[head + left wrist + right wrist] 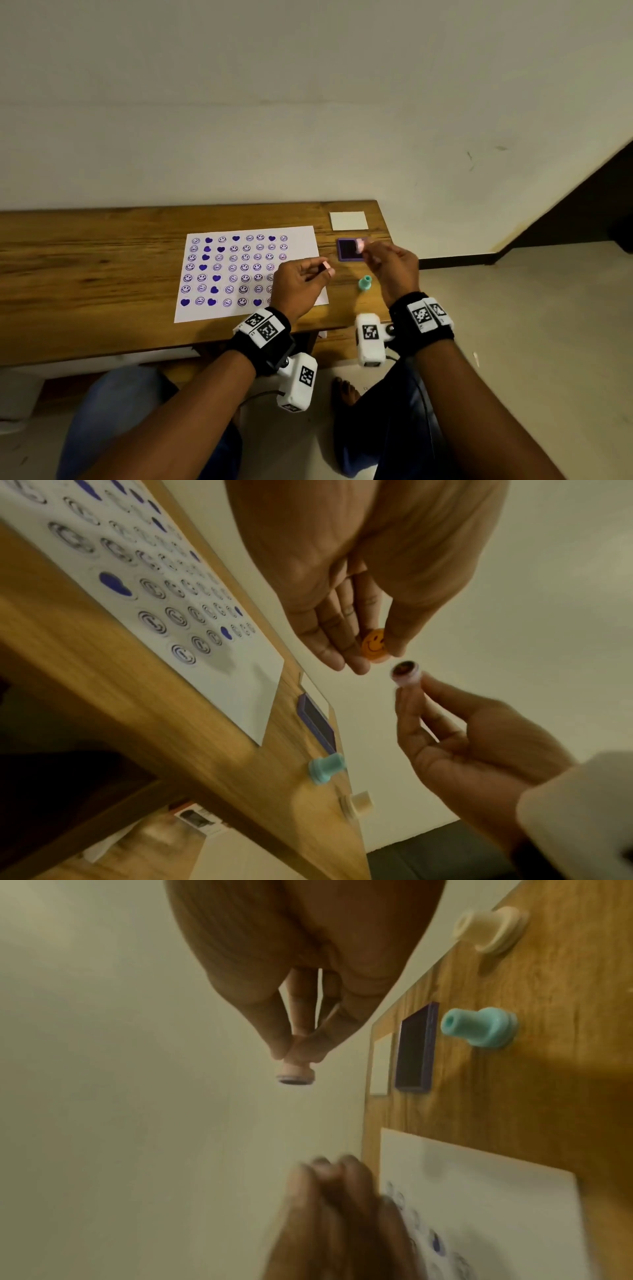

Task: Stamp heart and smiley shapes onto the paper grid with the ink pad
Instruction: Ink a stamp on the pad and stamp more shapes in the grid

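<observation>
Both forearms fill the bottom of my head view, each strapped with a black wrist band carrying white marker blocks. I have my left hand (301,281) raised over the right edge of the paper (246,270), its fingers (346,642) pinched on a small orange smiley disc (374,645). My right hand (394,270) hangs just above the tabletop (85,260), fingers clamped together round the stem of a pink stamp (295,1073); its dark inked face points toward the left hand, and the two pieces sit near each other without touching.

From the head view that pink stamp overlaps the purple ink pad (351,250), which lies open on the wood just right of the sheet. Behind the pad lies a white card (348,220). A teal stamp (365,283) stands between my hands, close to the paper's right edge, and a cream stamp (489,930) stands nearer the front edge, hidden behind my right wrist in the head view.

Rows of purple hearts and smileys cover most of the sheet; my left hand blocks the lower right rows, so I cannot tell how full they are.
</observation>
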